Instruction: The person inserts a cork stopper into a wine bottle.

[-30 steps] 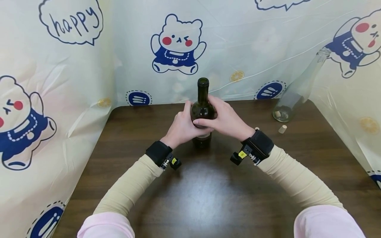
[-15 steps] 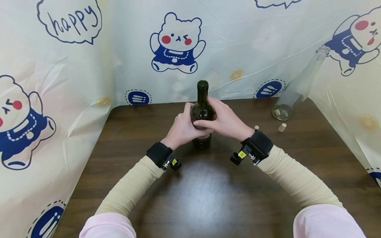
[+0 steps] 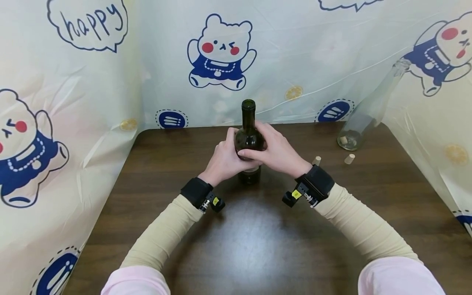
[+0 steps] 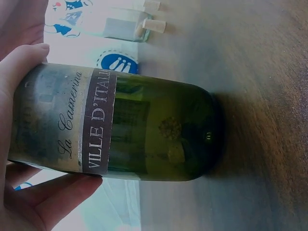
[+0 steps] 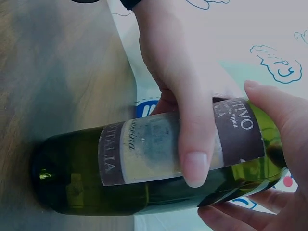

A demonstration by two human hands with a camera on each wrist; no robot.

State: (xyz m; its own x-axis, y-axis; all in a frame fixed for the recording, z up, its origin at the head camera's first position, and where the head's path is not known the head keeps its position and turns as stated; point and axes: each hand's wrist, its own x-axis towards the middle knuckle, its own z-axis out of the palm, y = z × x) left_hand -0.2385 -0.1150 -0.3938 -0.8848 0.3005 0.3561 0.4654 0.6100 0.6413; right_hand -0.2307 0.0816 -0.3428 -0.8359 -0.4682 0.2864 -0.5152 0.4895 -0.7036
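A dark green glass wine bottle [image 3: 249, 139] stands nearly upright at the middle of the table, its base right at the wood. My left hand [image 3: 226, 157] grips its body, the thumb across the paper label [image 5: 159, 144] in the right wrist view. Higher up, my right hand [image 3: 278, 149] holds the bottle round its shoulder, thumb in front and fingers behind. The bottle's mouth [image 3: 248, 102] has no stopper in it. Through the green glass near the base, a small squarish shape [image 4: 176, 152] shows in the left wrist view.
A clear glass bottle [image 3: 363, 114] leans at the back right corner, with a pale piece like a cork in its bottom. Two corks [image 3: 349, 159] lie on the brown wooden table [image 3: 155, 164] near it, one beside my right wrist. Printed cloth [image 3: 287, 49] hangs behind and at both sides.
The green bottle and my right hand have shifted slightly left, and the bottle's mouth has tipped a little toward me since the first frame. Both hands keep their grip.
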